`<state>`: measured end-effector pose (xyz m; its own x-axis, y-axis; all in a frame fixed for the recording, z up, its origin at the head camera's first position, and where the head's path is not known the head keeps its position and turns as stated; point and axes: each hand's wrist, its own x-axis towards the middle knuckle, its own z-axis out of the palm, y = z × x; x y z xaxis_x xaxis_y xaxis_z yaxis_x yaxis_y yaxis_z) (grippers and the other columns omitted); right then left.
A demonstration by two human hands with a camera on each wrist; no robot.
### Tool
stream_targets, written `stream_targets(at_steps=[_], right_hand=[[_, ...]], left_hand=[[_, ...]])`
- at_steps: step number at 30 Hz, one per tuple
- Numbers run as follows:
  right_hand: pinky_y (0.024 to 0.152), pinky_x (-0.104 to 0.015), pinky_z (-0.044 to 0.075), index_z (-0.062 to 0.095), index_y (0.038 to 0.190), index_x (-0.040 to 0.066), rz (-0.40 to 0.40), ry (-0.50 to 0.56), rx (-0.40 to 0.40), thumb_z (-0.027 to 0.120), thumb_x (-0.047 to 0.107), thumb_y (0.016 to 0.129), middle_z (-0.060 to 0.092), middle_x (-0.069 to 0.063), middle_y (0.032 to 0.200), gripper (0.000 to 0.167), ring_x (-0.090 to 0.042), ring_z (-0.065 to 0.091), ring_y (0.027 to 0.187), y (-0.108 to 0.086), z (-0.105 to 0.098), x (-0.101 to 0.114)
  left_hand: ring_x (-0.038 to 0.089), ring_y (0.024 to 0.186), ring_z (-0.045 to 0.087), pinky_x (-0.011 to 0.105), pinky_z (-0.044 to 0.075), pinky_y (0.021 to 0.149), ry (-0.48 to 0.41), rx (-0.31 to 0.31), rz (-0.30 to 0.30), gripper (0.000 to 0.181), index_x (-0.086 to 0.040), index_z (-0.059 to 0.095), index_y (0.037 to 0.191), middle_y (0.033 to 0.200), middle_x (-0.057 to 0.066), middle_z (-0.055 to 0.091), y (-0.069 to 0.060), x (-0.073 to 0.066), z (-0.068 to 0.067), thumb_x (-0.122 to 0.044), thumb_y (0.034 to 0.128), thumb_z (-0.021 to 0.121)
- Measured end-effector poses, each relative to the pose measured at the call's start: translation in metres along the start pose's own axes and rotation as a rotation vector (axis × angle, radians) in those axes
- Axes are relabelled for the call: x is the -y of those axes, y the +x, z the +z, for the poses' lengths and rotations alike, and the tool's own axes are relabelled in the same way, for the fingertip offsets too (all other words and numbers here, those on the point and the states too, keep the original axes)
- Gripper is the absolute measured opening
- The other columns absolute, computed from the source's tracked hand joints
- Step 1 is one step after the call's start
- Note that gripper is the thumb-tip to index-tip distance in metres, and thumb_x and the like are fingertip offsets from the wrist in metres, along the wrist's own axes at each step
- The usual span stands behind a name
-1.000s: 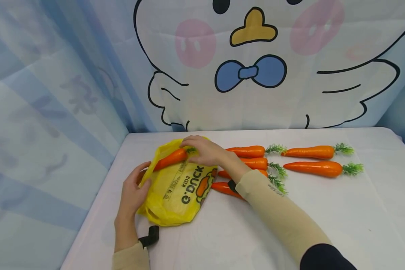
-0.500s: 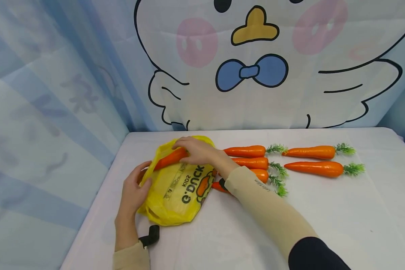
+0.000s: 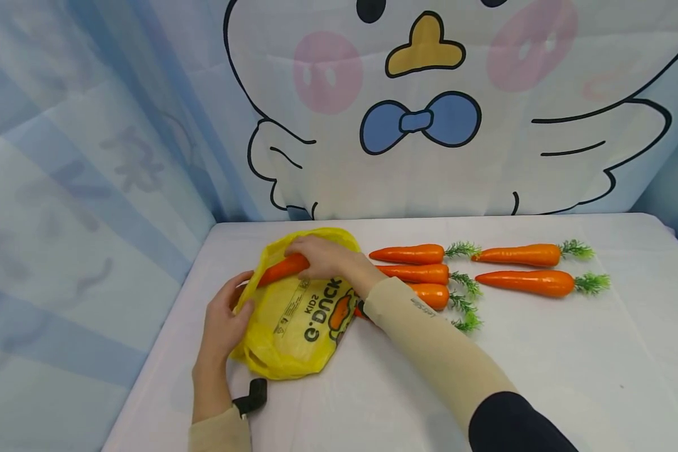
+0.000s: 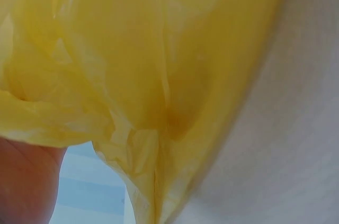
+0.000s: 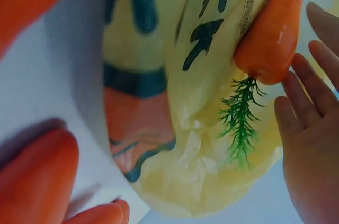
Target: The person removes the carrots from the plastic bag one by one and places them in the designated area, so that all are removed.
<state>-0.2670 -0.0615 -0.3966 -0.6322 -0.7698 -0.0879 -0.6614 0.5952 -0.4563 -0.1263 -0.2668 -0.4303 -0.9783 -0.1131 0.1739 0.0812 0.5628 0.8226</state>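
Note:
A yellow plastic bag point(image 3: 285, 342) with dark lettering lies on the left part of the white table. My left hand point(image 3: 226, 317) grips its left edge between thumb and fingers. An orange carrot point(image 3: 282, 270) lies across the bag's mouth, narrow end toward the left hand and hidden behind the bag's edge. My right hand point(image 3: 330, 260) reaches over its thick end. In the right wrist view, fairly straight fingers point(image 5: 304, 86) touch the side of the carrot, whose green top point(image 5: 241, 123) hangs free over the bag; the thumb is hidden. Yellow film fills most of the left wrist view.
Right of the bag several carrots lie in a column, among them a top one point(image 3: 409, 253) and a middle one point(image 3: 420, 274), partly covered by the right forearm. Farther right are two more carrots, one point(image 3: 520, 255) behind the other point(image 3: 528, 282). A printed curtain point(image 3: 418, 176) stands behind the table.
My right hand has shifted left along the carrot, covering its green top in the head view. The left hand and the bag have stayed nearly still.

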Motion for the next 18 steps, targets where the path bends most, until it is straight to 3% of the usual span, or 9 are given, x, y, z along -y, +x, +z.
stream_targets(at_steps=[9,18], right_hand=[[0.118,-0.035,0.028,0.053,0.146,0.014,-0.003,-0.057,0.029,0.070,0.022,0.096,0.044,-0.006,0.154,0.054,-0.024,0.035,0.142,0.0060,0.0022,0.0005],[0.114,-0.033,0.033,0.060,0.139,0.013,-0.015,-0.070,0.040,0.069,0.014,0.096,0.050,-0.006,0.145,0.044,-0.021,0.044,0.129,0.0078,0.0064,0.0006]], left_hand=[[0.034,0.132,0.051,0.049,0.037,0.113,-0.011,-0.004,0.025,0.050,-0.005,0.050,0.145,0.148,0.014,0.050,0.0004,0.0008,-0.0010,0.004,0.0958,0.055],[0.034,0.132,0.051,0.048,0.037,0.113,-0.012,-0.005,0.012,0.050,-0.007,0.051,0.145,0.148,0.013,0.049,0.0001,0.0017,-0.0003,0.004,0.0960,0.054]])
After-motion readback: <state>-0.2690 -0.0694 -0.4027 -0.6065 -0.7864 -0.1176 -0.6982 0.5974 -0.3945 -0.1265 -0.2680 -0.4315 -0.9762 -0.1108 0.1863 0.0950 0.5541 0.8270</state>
